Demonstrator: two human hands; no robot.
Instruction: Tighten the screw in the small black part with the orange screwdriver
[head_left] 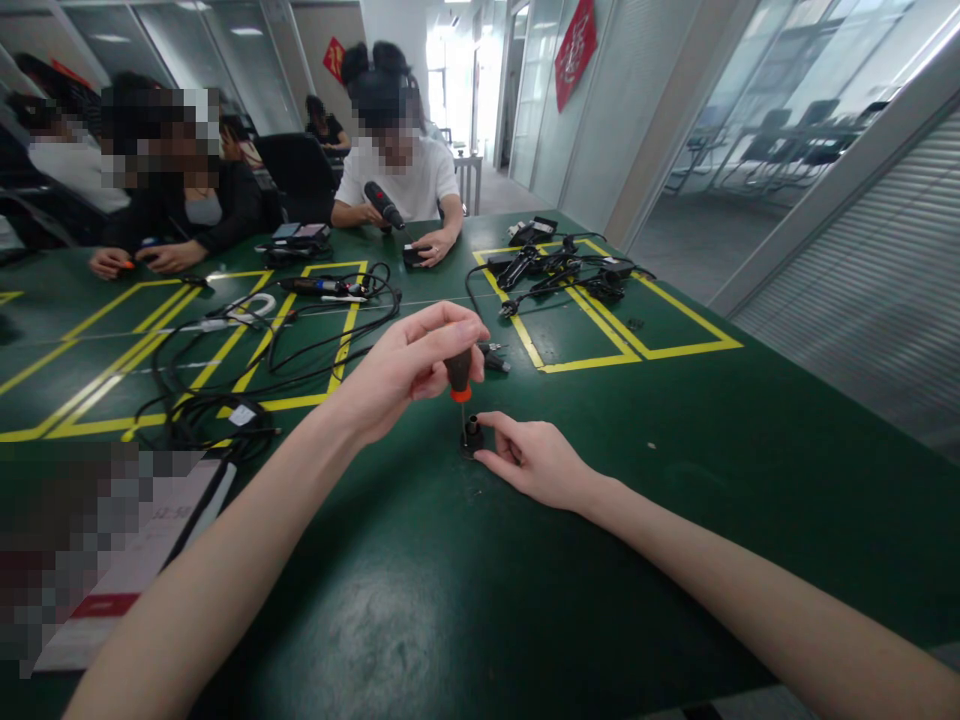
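Note:
My left hand is closed around the black and orange handle of a small screwdriver, held upright with its tip down in a small black part on the green table. My right hand pinches that black part between thumb and fingers and holds it against the table.
Tangled black cables lie to the left over yellow floor-tape rectangles. A pile of black adapters and cords sits at the far right. A paper sheet lies near left. Two people sit across the table, one holding a black power screwdriver.

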